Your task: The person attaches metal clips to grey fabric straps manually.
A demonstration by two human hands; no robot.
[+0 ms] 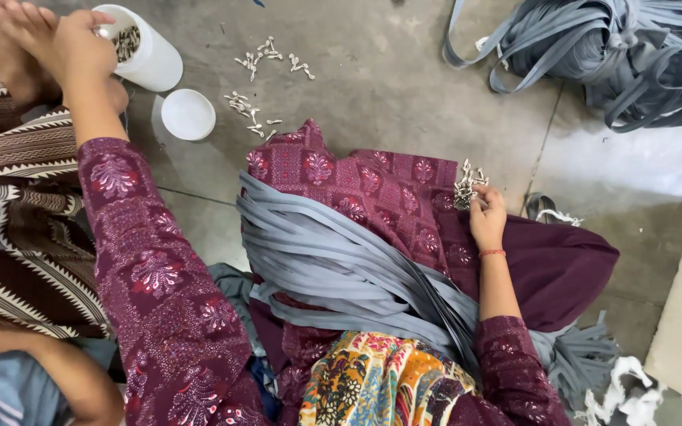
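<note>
left hand (80, 47): reaches far left to the mouth of the white jar (148, 55); fingers bent over the rim, and whether they pinch anything cannot be told from this angle.
right hand (487, 217): rests on the maroon cloth over the lap, fingers closed around a cluster of small metal pieces (467, 183) that stick up from the grip.
white jar: lies tilted on the concrete floor (404, 87), far left, open, with more small metal pieces inside.
jar lid (188, 114): flat on the floor just beside the jar, on its near right.
loose pieces (258, 87): scattered on the floor right of the jar and lid, well apart from the right hand.
grey strips (333, 264): a thick bundle draped across the lap, between the two arms; a second heap (617, 59) sits far right.
neighbour: another person's patterned clothing (9, 205) and bare foot (13, 71) at the left edge, an arm (57, 371) near left.
step in hand: by the look of it, the person is gathering metal pieces from the jar while a handful waits in the right hand.
next move calls for: likely a fine pinch at the jar mouth without tipping it, and a steady right grip.
</note>
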